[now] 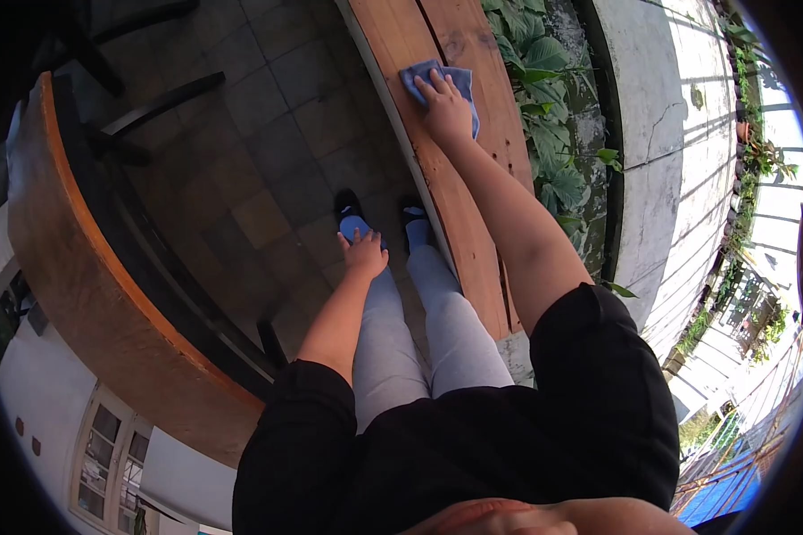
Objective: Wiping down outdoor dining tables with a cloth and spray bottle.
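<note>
My right hand (450,115) lies on a folded blue-grey cloth (467,83), its fingers spread and pressing the cloth flat. The cloth rests on top of a long ledge of reddish-brown wooden planks (472,221), across the dark gap between two planks. My left hand (365,255) holds nothing; its fingers are apart, above my lower left leg and away from the ledge. What lies under the right palm is hidden.
Leafy green plants (549,127) grow along the ledge's far side, beside a concrete wall (649,134). At left stand a large wooden table (107,287) and dark chair legs (167,103) on the tiled floor (261,154). My feet are close to the ledge.
</note>
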Action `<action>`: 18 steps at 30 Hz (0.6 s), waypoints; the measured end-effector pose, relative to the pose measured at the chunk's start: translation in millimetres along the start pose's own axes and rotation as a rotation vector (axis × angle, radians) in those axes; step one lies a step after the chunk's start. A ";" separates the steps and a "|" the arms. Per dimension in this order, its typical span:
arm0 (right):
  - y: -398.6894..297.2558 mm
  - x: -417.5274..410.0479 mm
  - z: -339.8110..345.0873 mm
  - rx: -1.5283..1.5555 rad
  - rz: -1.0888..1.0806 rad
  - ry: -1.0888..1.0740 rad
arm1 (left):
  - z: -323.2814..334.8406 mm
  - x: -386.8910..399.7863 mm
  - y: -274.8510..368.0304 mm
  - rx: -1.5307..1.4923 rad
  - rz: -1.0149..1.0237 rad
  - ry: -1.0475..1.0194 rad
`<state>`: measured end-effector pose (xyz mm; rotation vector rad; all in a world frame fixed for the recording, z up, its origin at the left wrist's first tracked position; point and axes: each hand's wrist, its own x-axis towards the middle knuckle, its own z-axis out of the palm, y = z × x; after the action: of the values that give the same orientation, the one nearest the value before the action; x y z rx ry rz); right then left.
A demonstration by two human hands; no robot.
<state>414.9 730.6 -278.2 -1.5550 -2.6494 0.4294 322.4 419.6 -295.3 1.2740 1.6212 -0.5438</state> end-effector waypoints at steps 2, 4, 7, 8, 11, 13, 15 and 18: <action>14.3 -63.0 2.8 0.080 -0.084 -0.112 | 8.7 -5.9 -5.8 -0.012 -0.009 -0.010; 42.1 -147.3 -13.0 0.027 -0.159 -0.331 | 4.8 -4.0 -4.9 -0.026 -0.003 -0.016; 80.6 -264.0 -36.5 -0.052 -0.257 -0.546 | -13.0 -2.0 3.0 0.006 0.009 -0.023; 88.2 -264.3 -44.8 -0.054 -0.251 -0.545 | -24.6 1.6 6.0 -0.055 0.040 0.038; 86.7 -239.0 -81.2 0.190 0.072 -0.882 | -50.8 13.1 11.8 -0.334 0.121 0.266; 117.6 -187.7 -72.1 0.436 0.260 -0.586 | -83.4 18.1 36.2 -0.331 0.191 0.547; 82.5 -101.4 -102.1 0.503 0.364 -0.369 | -95.5 19.8 45.6 -0.248 0.201 0.730; 96.0 -16.0 -80.7 0.181 -0.018 0.025 | -105.8 32.3 73.7 -0.031 0.331 0.849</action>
<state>518.5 778.4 -223.6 -1.4722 -2.5233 0.6256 346.8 546.1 -262.5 1.8408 1.9952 0.2827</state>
